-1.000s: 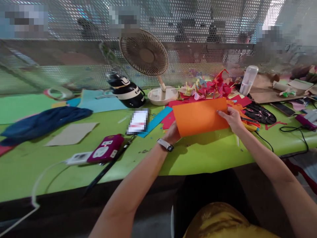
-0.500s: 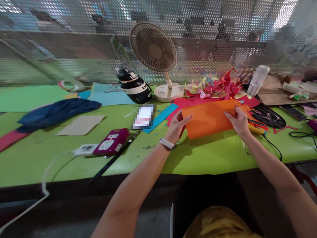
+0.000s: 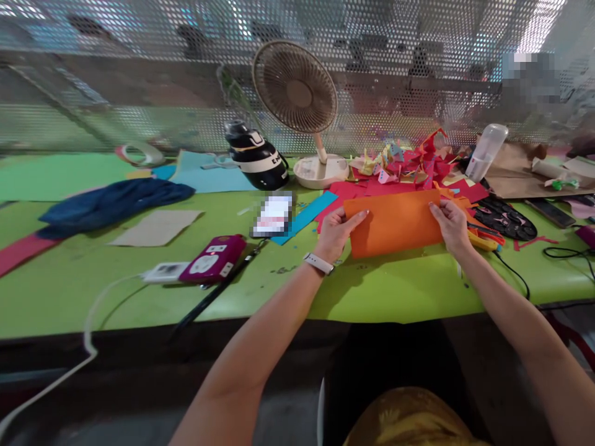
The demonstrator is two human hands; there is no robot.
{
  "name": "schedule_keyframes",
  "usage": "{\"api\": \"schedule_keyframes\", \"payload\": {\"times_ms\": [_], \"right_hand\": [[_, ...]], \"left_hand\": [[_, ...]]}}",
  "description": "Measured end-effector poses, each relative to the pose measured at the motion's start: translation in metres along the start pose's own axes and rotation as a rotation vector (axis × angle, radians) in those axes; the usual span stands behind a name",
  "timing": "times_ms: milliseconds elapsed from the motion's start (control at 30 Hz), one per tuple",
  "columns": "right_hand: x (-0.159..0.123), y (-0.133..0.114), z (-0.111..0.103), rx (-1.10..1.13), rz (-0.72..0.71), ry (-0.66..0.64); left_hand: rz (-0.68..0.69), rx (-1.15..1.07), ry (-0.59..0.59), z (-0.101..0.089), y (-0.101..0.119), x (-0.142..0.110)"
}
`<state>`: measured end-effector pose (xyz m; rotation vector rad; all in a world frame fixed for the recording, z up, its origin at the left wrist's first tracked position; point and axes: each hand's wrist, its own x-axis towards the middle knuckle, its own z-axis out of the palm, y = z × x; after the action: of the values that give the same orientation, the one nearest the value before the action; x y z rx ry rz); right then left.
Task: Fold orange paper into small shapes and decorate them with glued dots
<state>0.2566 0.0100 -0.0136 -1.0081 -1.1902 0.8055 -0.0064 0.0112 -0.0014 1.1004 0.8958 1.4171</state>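
Observation:
An orange sheet of paper [image 3: 395, 226] is held up just above the green table [image 3: 372, 297]. My left hand [image 3: 335, 234] pinches its left edge, thumb lying on the front face. At the right edge, my right hand [image 3: 452, 224] grips the sheet between thumb and fingers. Most of the fingers are hidden behind the paper. Red paper sheets [image 3: 344, 191] and a blue paper strip [image 3: 307, 217] lie behind and to the left of it. Close to my right hand are orange paper pieces [image 3: 458, 201] and a yellow-handled tool [image 3: 483, 240], partly covered.
Behind stand a fan [image 3: 297, 93], a black bottle [image 3: 258, 158] and a heap of cut paper scraps [image 3: 418, 162]. A clear bottle [image 3: 487, 152] leans at the right. To the left lie a phone [image 3: 273, 214], a purple device [image 3: 214, 257] with a cable, and dark blue cloth [image 3: 111, 207].
My left thumb now lies further over the front of the orange paper, and the right hand's fingers have shifted slightly. The whole view has moved a little.

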Motion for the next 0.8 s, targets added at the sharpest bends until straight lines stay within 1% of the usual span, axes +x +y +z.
{"api": "schedule_keyframes", "payload": {"times_ms": [67,167,300,400,600,800], "right_hand": [[-0.0009,-0.0023,0.0010,0.003,0.011,0.014],[-0.0020,-0.0054,0.0023,0.017,0.027,0.031],[-0.0029,-0.0071,0.0029,0.029,0.046,0.008],[-0.0031,-0.0064,0.0029,0.007,0.036,-0.006],[-0.0020,-0.0043,0.0038,-0.055,0.000,0.025],[-0.0022,-0.0057,0.0028,-0.030,0.005,-0.007]], "left_hand": [[-0.009,-0.013,-0.004,0.0002,0.0007,-0.0006],[0.012,0.003,0.015,-0.0014,-0.0015,0.0001],[0.015,-0.013,0.010,-0.0040,-0.0055,0.0024],[0.006,-0.027,0.021,-0.0044,-0.0060,0.0031],[0.016,0.021,0.079,-0.0052,-0.0064,0.0036],[0.015,0.014,0.074,-0.0033,-0.0042,0.0023]]}}
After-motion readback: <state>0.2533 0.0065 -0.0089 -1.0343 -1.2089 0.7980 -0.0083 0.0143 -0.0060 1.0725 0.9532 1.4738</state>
